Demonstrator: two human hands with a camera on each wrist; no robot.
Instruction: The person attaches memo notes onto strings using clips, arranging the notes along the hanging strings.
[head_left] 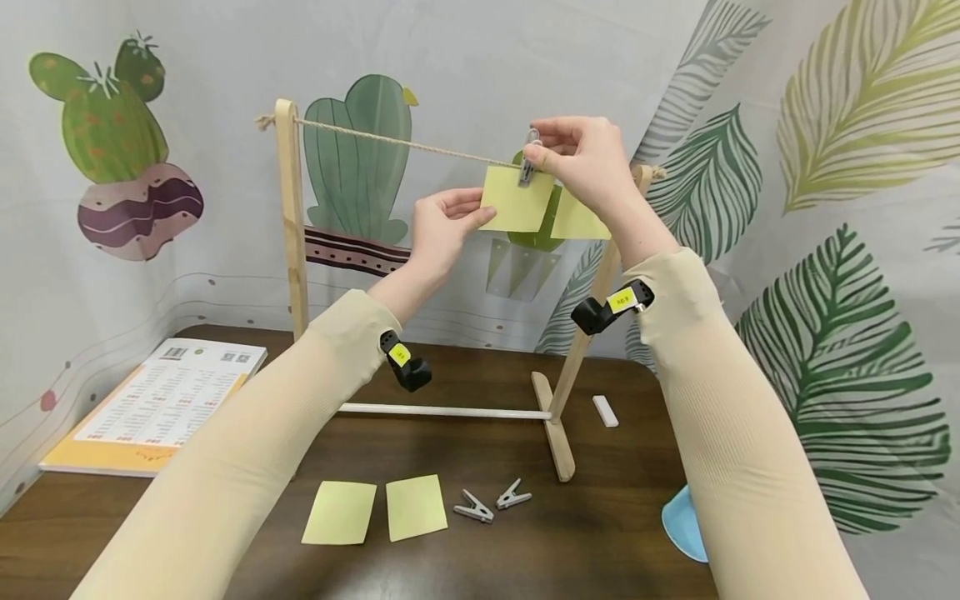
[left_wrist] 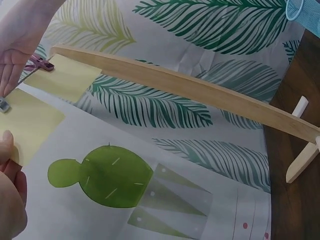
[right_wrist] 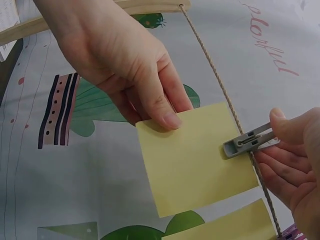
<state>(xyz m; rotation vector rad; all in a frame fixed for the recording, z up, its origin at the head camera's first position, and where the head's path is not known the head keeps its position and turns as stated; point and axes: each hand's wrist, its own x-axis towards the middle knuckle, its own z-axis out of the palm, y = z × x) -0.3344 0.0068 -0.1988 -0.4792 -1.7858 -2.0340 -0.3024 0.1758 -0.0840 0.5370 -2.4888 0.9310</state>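
My left hand (head_left: 442, 229) pinches the left edge of a yellow sticky note (head_left: 513, 204) between thumb and fingers. At the note's top edge, my right hand (head_left: 592, 162) pinches the handle end of a grey clothespin (right_wrist: 245, 144). The clothespin's tip lies over the note and the twine (right_wrist: 212, 65), which runs between two wooden posts. To the right hangs another yellow sticky note (left_wrist: 67, 82) under a purple clothespin (left_wrist: 40, 64), partly behind my right hand in the head view.
On the table lie two sticky notes (head_left: 339, 512) and two grey clothespins (head_left: 475, 507). A wooden post (head_left: 573, 367) stands at right, with a white block (head_left: 604, 411) beside its foot. A book (head_left: 165, 400) lies at left, and a blue item (head_left: 684, 525) at right.
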